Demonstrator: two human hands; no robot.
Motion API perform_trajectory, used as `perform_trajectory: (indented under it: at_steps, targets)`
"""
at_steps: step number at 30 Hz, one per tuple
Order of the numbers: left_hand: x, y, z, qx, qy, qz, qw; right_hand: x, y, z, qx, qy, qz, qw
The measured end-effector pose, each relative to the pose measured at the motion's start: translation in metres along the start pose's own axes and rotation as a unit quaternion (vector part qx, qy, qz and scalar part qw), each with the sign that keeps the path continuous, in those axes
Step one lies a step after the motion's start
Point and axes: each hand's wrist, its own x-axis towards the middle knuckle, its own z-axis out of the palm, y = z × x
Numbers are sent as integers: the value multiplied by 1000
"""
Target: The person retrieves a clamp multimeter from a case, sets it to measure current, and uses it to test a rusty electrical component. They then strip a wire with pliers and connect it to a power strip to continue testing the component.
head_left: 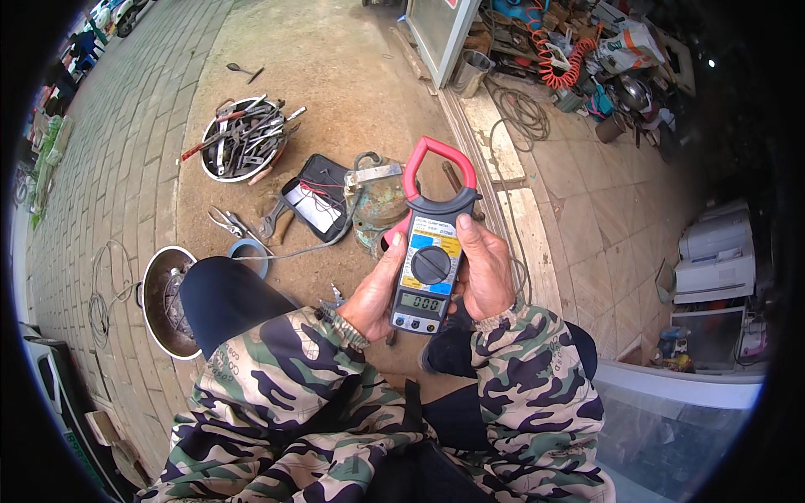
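On the far left, a loose coil of wire (100, 310) lies on the paving; a foot could snag it if we stepped back that way. Next is a metal basin (152, 321) just beside our left knee, which could tip it if it swung out. Beyond sits a bowl (220, 177) heaped with tools (245, 137); handles overhang the rim, so a knock might spill them. Pliers (225, 222) and a wrench (272, 220) lie on the ground near an open black case (334, 176). A grey cable (312, 251) runs to an old green machine (377, 205); catching it with a leg might tug the machine.

Our left hand (375, 293) is closed on the left side of the meter (428, 251), and our right hand (489, 268) on its right side, both thumbs at the front. The meter is held up between them, screen toward us, clamp end pointing away. If both grips slackened, it could drop onto hard ground; a sliding thumb might turn the dial (431, 265).

Further right, a cable coil (524, 115) lies on the tiles, another likely trip.
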Motion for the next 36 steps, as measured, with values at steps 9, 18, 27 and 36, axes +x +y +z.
perform_trajectory:
  at_steps: [9,18,27,36]
  targets:
    - [-2,2,6,40,29,-5,999,0,2,2,0,8,-5,1000]
    - [-1,1,0,10,6,-2,1000,0,1,0,-5,-2,5,1000]
    - [0,0,0,13,0,-4,1000,1,2,-1,3,-1,-5,1000]
    - [-2,0,1,20,9,6,1000,1,5,-2,6,-2,-3,1000]
